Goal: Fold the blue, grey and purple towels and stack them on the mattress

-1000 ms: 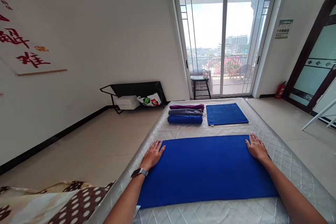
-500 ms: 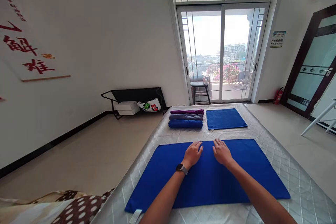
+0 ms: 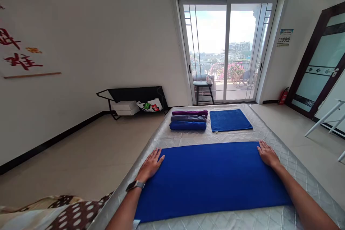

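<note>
A blue towel (image 3: 212,179) lies spread flat across the quilted silver mattress (image 3: 302,176). At its far left corner rests my left hand (image 3: 151,164), fingers stretched out and holding nothing; a watch (image 3: 135,185) is on that wrist. My right hand (image 3: 268,154) lies flat at the far right corner, fingers extended. Beyond the towel sit a rolled blue towel (image 3: 188,125), a rolled grey towel (image 3: 188,118) and a rolled purple towel (image 3: 189,113), side by side. To their right is a smaller blue cloth (image 3: 230,120), laid flat.
Brown polka-dot fabric (image 3: 78,215) lies at the lower left. A black rack (image 3: 132,95) with white boxes (image 3: 124,107) stands by the wall. Past the mattress are a stool (image 3: 202,84) and sliding glass doors (image 3: 225,50). White legs of furniture (image 3: 323,118) stand at right.
My hands have moved apart along the towel's far edge, from near its middle out to the two far corners. The view has shifted slightly.
</note>
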Available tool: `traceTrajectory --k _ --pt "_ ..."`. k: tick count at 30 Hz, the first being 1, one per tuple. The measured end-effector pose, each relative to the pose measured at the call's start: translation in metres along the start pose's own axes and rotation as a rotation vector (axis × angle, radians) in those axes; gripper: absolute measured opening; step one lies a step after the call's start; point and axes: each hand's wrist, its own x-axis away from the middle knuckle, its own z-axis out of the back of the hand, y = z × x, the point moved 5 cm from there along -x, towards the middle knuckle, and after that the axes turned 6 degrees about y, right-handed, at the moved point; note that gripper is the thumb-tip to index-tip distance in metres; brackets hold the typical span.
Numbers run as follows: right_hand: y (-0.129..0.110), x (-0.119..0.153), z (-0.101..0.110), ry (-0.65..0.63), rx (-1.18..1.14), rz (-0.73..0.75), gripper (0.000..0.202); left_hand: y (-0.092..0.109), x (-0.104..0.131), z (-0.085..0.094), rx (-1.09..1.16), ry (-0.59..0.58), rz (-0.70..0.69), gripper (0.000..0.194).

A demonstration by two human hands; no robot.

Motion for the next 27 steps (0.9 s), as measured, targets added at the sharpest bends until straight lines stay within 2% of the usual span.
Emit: traceTrajectory --k 2,5,8,10,12,14,16,18,20,21,22,24,25,27 --pt "0.016 -0.001 0.002 -0.002 0.004 -0.026 0.061 -0.020 0.003 -0.005 -0.059 -0.017 0.024 0.067" --pt "0.016 0.000 0.005 -0.002 0.008 -0.034 0.061 -0.024 0.003 -0.003 -0.071 -0.006 0.038 0.068" --pt "0.008 0.003 0.013 0.025 0.027 -0.057 0.060 -0.010 0.001 0.018 -0.039 0.103 0.076 0.063" --pt "-0.006 0.010 0.021 0.109 0.030 -0.046 0.058 0.011 0.002 0.037 0.020 0.231 0.087 0.057" --pt "-0.036 0.022 0.026 0.187 -0.002 0.020 0.055 0.046 0.009 0.050 0.118 0.299 0.075 0.052" --pt "-0.082 0.041 0.024 0.191 -0.074 0.141 0.053 0.097 0.020 0.051 0.232 0.248 0.007 0.047" --pt "-0.137 0.065 0.015 0.140 -0.165 0.302 0.053 0.160 0.035 0.043 0.320 0.141 -0.161 0.045" --pt "-0.187 0.087 0.006 0.090 -0.217 0.412 0.057 0.218 0.051 0.035 0.331 0.105 -0.315 0.044" --pt "-0.220 0.103 -0.004 0.023 -0.243 0.486 0.060 0.257 0.063 0.025 0.265 0.089 -0.393 0.048" --pt "-0.230 0.108 -0.008 -0.006 -0.248 0.506 0.062 0.267 0.067 0.021 0.227 0.081 -0.407 0.051" --pt "-0.233 0.110 -0.011 -0.027 -0.248 0.514 0.062 0.272 0.070 0.018 0.192 0.069 -0.410 0.053" --pt "-0.226 0.109 -0.012 -0.041 -0.238 0.502 0.063 0.263 0.075 0.014 0.143 0.038 -0.397 0.058" --pt "-0.215 0.108 -0.011 -0.040 -0.232 0.492 0.064 0.250 0.078 0.014 0.124 0.020 -0.382 0.059" --pt "-0.179 0.106 -0.009 -0.031 -0.217 0.464 0.064 0.206 0.090 0.015 0.082 -0.016 -0.336 0.060"
